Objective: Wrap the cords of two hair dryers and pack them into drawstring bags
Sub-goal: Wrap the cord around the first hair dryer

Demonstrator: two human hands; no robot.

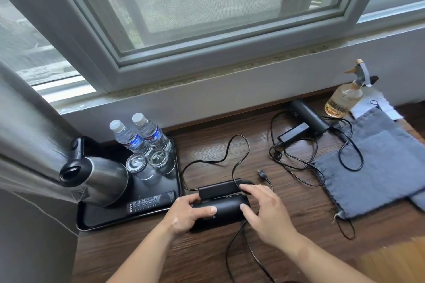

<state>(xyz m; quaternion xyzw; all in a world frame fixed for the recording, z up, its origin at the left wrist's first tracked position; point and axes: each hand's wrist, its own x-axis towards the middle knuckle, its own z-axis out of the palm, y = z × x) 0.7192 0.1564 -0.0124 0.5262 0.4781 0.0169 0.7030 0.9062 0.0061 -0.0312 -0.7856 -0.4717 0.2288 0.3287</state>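
Just right of the black tray [108,217], you hold the near hair dryer [224,210].
Your left hand [184,215] grips its left end; your right hand [268,211] pinches its right end. The second hair dryer [309,117] and grey drawstring bag [377,167] lie well right of the tray.

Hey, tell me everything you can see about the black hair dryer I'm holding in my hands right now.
The hair dryer is matte black, a smooth barrel lying on its side on the wooden table, its handle folded along the far side. The left hand grips its left end; the right hand pinches its right end. Its cord is unwrapped, looping loose behind it, the plug lying on the table.
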